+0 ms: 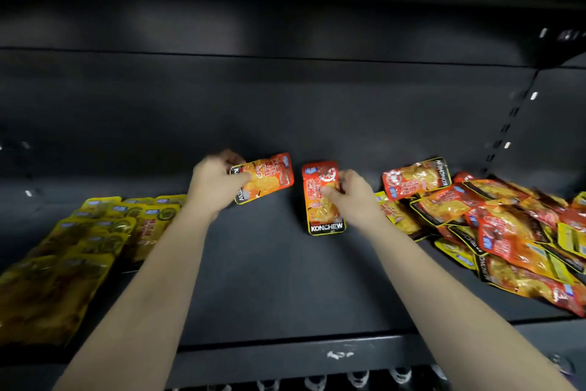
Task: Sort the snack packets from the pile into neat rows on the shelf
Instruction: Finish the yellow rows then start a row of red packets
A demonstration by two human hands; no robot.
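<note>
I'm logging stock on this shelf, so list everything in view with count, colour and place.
shelf: one, black, across the view
slotted upright: one, black, right rear
yellow rows: several packets, count unclear, yellow, left part of the shelf, overlapping
pile: many packets, red-orange and yellow, right part of the shelf, jumbled
left-held packet: one, orange-red, tilted, middle of the shelf
right-held packet: one, orange-red, brand end toward the camera, middle of the shelf
left grip: one, bare hand, holds the left-held packet by its end
right grip: one, bare hand, pinches the right-held packet at its right edge
</note>
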